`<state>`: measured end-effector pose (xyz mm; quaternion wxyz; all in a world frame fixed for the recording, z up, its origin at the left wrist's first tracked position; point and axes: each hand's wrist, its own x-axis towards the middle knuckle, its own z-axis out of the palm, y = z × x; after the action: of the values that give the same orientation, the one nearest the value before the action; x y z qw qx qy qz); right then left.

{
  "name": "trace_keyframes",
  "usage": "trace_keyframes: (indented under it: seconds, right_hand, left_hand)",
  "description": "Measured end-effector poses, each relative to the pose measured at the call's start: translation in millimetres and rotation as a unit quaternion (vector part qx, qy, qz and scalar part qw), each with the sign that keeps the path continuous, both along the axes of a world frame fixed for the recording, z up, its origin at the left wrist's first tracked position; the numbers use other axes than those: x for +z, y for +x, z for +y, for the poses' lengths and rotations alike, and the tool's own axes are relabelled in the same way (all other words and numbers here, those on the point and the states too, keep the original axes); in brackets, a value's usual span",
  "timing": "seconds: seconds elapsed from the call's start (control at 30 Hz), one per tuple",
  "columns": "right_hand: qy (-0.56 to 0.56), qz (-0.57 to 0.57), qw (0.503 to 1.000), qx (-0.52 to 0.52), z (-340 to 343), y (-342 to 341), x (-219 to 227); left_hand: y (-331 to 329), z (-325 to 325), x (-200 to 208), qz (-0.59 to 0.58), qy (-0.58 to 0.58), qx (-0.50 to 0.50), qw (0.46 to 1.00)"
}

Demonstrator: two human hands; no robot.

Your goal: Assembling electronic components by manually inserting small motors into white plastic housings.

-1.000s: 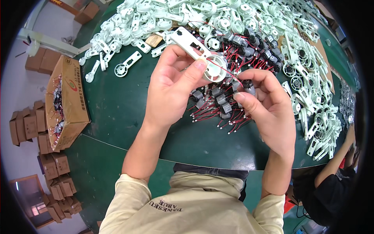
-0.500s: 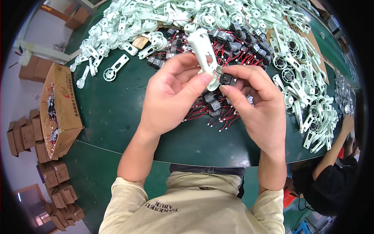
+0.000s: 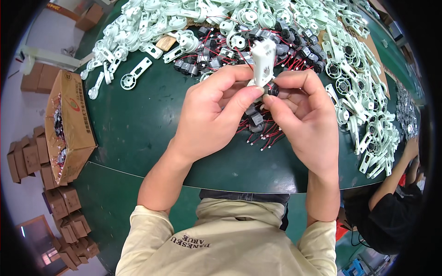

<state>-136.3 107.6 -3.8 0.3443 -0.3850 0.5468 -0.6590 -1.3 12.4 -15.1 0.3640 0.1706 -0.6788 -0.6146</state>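
Note:
Above the green table, my left hand is closed on a pale mint-green plastic housing, thumb across its lower end. The housing stands nearly upright. My right hand pinches a small dark motor between thumb and index finger, against the housing's lower right side. Whether the motor sits inside the housing is hidden by my fingers. Just beyond and below my hands lies a pile of grey and black motors with red and black wires ending in small white plugs.
Mint-green housings are heaped across the far side; more, some with black motors, lie at right. A cardboard box of wired motors stands at left. Brown cartons are stacked beyond it. At far right another person's arm reaches over the table.
The housing has turned more upright and shifted slightly right. My right fingers have brought the motor closer against it, and less of the housing's opening shows.

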Motion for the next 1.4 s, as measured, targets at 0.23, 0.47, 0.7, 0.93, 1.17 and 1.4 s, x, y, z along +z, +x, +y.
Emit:
trace_keyframes:
  seconds: [0.23, 0.47, 0.7, 0.93, 1.17, 1.4]
  right_hand:
    - [0.000, 0.222, 0.975, -0.030, -2.0, 0.4, -3.5]
    - [-0.042, 0.110, 0.993, -0.020, -2.7, -2.2, 0.6]
    - [-0.013, 0.150, 0.989, 0.011, -1.5, -3.5, -3.3]
    - [-0.016, 0.118, 0.993, 0.012, 0.2, -0.4, -4.6]
    - [0.013, -0.017, 1.000, 0.013, -2.5, -9.1, 0.9]
    - [0.005, -0.126, 0.992, 0.014, -5.3, 3.5, 2.6]
  left_hand:
    - [1.0, 3.0, 10.3, 0.025, 0.143, -0.038, 0.989]
    - [4.6, -3.4, 8.3, 0.037, 0.169, -0.070, 0.982]
    - [3.5, -0.8, 6.3, 0.043, 0.177, -0.074, 0.980]
    - [1.7, -4.0, 7.2, 0.025, 0.244, -0.095, 0.965]
    - [-0.7, 4.6, 12.6, 0.009, 0.206, -0.067, 0.976]
    - [-8.5, 16.0, 7.6, 0.012, 0.129, -0.007, 0.992]
